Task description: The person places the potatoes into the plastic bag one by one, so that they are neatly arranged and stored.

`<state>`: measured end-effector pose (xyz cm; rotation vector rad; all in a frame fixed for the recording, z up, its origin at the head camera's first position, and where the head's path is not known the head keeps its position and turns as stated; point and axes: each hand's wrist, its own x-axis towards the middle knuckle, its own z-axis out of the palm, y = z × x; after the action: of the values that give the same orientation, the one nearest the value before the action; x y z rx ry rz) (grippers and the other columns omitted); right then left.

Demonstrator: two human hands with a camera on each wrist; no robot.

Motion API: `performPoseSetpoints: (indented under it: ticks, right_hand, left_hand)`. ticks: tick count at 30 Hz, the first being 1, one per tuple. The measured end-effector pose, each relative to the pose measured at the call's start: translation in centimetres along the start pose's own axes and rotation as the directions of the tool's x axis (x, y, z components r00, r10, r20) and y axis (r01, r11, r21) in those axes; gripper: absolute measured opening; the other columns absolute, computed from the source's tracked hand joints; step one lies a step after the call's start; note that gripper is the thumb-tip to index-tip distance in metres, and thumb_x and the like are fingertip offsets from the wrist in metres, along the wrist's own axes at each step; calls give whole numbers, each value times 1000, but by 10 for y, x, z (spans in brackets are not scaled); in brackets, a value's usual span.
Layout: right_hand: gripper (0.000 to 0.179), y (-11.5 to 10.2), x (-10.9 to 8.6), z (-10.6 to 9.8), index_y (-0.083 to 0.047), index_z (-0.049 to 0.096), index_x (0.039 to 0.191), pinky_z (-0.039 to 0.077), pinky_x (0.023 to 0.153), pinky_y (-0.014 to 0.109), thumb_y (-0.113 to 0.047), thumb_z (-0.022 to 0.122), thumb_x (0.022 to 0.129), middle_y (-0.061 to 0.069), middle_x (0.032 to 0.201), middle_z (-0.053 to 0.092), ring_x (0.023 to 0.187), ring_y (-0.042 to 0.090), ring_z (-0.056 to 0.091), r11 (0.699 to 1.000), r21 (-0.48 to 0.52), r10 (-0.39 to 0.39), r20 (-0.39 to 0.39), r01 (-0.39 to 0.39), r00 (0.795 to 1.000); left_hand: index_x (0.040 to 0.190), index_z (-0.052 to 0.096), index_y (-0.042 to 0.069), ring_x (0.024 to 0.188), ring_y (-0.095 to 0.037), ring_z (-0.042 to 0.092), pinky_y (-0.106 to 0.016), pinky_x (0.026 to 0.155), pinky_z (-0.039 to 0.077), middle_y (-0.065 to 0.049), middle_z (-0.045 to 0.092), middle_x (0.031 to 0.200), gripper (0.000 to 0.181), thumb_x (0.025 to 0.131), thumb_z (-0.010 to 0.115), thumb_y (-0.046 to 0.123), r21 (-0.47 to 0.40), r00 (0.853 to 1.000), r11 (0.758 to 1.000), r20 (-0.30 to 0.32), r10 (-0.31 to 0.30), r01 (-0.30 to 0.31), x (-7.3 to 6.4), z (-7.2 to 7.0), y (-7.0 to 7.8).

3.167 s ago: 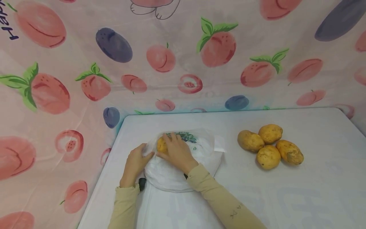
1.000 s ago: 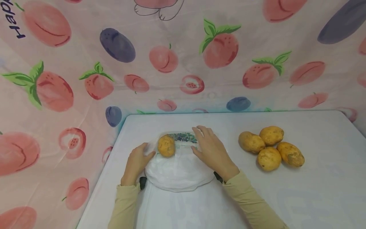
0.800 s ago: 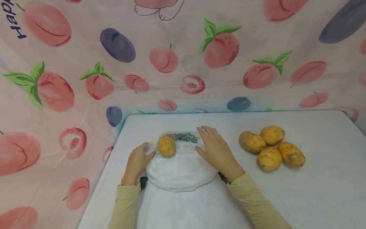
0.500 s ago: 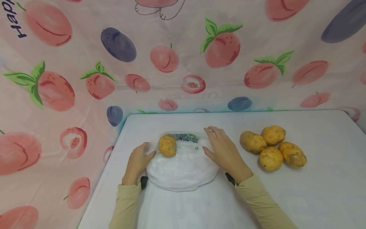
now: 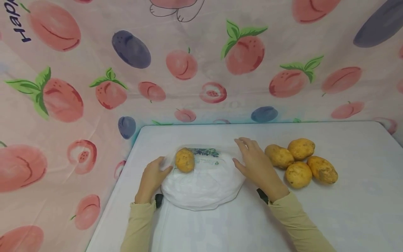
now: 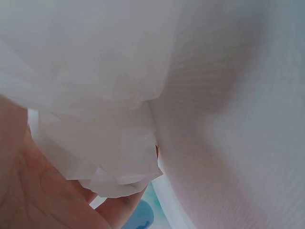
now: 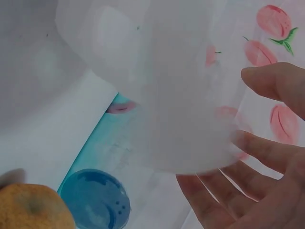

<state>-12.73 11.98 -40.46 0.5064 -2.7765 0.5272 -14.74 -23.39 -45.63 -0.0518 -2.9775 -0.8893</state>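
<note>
- The person's left hand holds the left side of a white plastic bag; its grip is together, with thin plastic caught between thumb and fingers.
- The right hand has its grip apart, the thumb well away from the lightly bent fingers, at the bag's right edge. In the right wrist view, the bag's translucent film hangs in front of some fingertips; whether they touch it cannot be told.
- The bag lies between the hands, bunched and rounded toward the wearer, flatter and see-through at the far side, with a dark green leaf print there.
- One yellow-brown potato rests at the bag's upper left, just beside the left thumb. Whether it sits on the plastic or inside the bag's mouth is unclear.
- Four more potatoes form a tight cluster just right of the right hand: a left potato, a back potato, a front potato and a right potato with a rough brown patch.
- Both arms wear beige sleeves, and a small dark object shows at each wrist.
- Everything lies on a white worktop.
- Behind and to the left hangs a pale pink cloth printed with red and blue-grey fruits.
</note>
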Motion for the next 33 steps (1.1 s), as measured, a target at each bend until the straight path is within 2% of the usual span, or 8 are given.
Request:
performPoseSetpoints:
  ticks: [11, 19, 28, 33]
  right_hand:
    - [60, 21, -7, -8, 3, 46, 142, 48, 99, 54, -25, 68, 94, 23, 140, 48, 125, 41, 49, 1000, 4, 31, 24, -31, 999]
    - [59, 35, -11, -14, 6, 49, 138, 46, 100, 57, -24, 70, 91, 26, 135, 51, 121, 44, 52, 1000, 16, 11, -40, -10, 999]
    - [57, 50, -13, -16, 7, 51, 135, 52, 89, 57, -24, 70, 92, 28, 133, 52, 117, 46, 53, 1000, 3, 12, -80, -12, 997]
    - [55, 58, -15, -17, 8, 52, 134, 51, 89, 58, -22, 71, 91, 28, 132, 53, 115, 46, 54, 1000, 6, 25, -94, -25, 995]
  left_hand:
    - [135, 54, -6, 128, -44, 53, -55, 107, 42, -26, 58, 135, 57, 91, 72, 24, -2, 1000, 1000, 0, -6, 6, 1, 0, 0]
    - [136, 54, -6, 128, -44, 53, -55, 107, 43, -26, 58, 136, 58, 91, 72, 25, -3, 1000, 1000, 1, -11, 11, 1, 0, 0]
    - [136, 54, -6, 129, -44, 52, -56, 108, 42, -26, 57, 137, 58, 91, 71, 24, -9, 1000, 1000, 4, -18, 19, 1, 0, 1]
    - [136, 54, -6, 129, -44, 52, -56, 108, 42, -26, 57, 136, 58, 91, 71, 25, -9, 1000, 1000, 5, -22, 22, 0, -1, 2]
